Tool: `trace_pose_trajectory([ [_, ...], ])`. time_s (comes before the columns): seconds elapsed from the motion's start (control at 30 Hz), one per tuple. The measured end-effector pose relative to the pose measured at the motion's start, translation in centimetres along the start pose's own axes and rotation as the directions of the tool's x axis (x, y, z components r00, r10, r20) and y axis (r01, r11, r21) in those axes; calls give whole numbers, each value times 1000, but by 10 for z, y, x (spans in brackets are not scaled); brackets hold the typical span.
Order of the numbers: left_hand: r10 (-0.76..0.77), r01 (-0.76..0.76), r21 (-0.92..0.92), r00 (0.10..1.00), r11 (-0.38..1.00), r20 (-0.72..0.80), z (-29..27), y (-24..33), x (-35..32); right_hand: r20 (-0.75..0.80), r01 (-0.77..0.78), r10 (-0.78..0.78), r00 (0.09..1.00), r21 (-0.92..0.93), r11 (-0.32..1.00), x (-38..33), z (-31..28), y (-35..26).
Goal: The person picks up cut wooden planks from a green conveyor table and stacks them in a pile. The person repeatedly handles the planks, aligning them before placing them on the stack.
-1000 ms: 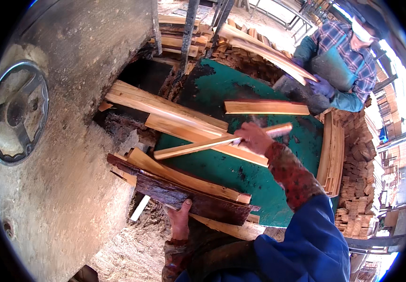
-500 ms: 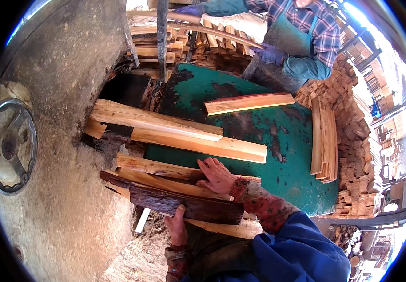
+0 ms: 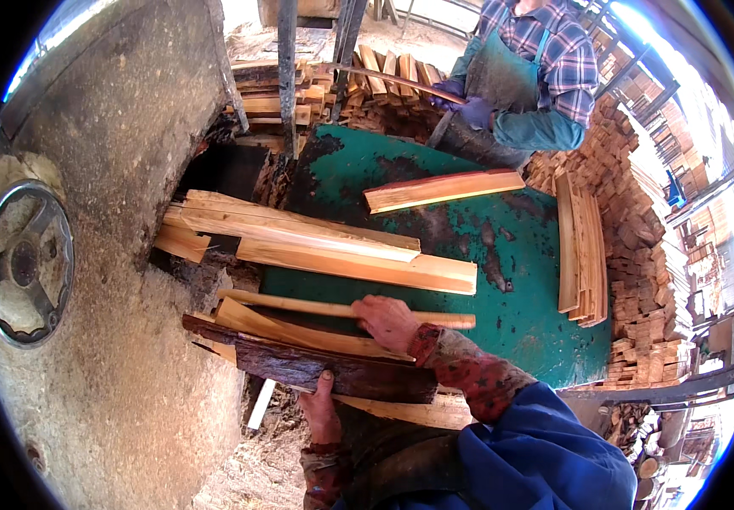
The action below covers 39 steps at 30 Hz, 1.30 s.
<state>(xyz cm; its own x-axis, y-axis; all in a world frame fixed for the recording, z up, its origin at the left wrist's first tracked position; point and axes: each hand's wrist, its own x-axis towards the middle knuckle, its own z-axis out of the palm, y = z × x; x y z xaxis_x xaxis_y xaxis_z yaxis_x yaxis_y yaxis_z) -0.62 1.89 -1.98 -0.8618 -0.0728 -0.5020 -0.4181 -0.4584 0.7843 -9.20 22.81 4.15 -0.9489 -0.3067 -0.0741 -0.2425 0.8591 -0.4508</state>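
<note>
My left hand (image 3: 323, 414) grips the lower edge of a dark bark-covered board (image 3: 333, 365), its thumb pressed on the bark and its fingers hidden underneath. Just beyond, my right hand (image 3: 386, 323) is closed round a narrow wooden board (image 3: 445, 320), which shows a thin edge. Between these two lies a pale board (image 3: 286, 329), partly covered by the bark-covered one. Another light board (image 3: 405, 410) pokes out below it, close to my body. Farther away, two long sawn boards (image 3: 358, 265) lie side by side, reaching onto a green table (image 3: 537, 344).
A large grimy machine panel with a handwheel (image 3: 24, 263) stands at left. One reddish-edged board (image 3: 443, 190) lies on the table, and several stacked boards (image 3: 581, 251) are at its right edge. Across it a co-worker (image 3: 520, 85) holds a long strip. Piled wood (image 3: 639, 280) rises at right.
My right hand's fingers have gone from spread to closed round the board, which has turned onto its edge. One far board has slid slightly right. The co-worker's hands have come together.
</note>
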Motion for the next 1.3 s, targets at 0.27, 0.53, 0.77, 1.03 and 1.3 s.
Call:
trace_pose_trajectory([
  [0.27,8,-7,-38,1000,999,24,-6,-7,4,73,58,-76,994,232,971,-22,-7,-11],
  [0.53,29,-29,-29,1000,999,1,11,24,-10,163,103,-128,978,155,983,-20,-29,-15],
  [0.77,11,-9,57,999,998,-32,6,14,-5,216,167,-195,957,140,976,12,-36,-36],
  [1.03,38,-38,26,999,999,-17,9,15,-2,16,309,-310,951,36,950,120,0,-80],
  [1.3,109,-110,60,994,992,27,5,7,1,-159,362,-411,898,-267,893,246,72,-107],
])
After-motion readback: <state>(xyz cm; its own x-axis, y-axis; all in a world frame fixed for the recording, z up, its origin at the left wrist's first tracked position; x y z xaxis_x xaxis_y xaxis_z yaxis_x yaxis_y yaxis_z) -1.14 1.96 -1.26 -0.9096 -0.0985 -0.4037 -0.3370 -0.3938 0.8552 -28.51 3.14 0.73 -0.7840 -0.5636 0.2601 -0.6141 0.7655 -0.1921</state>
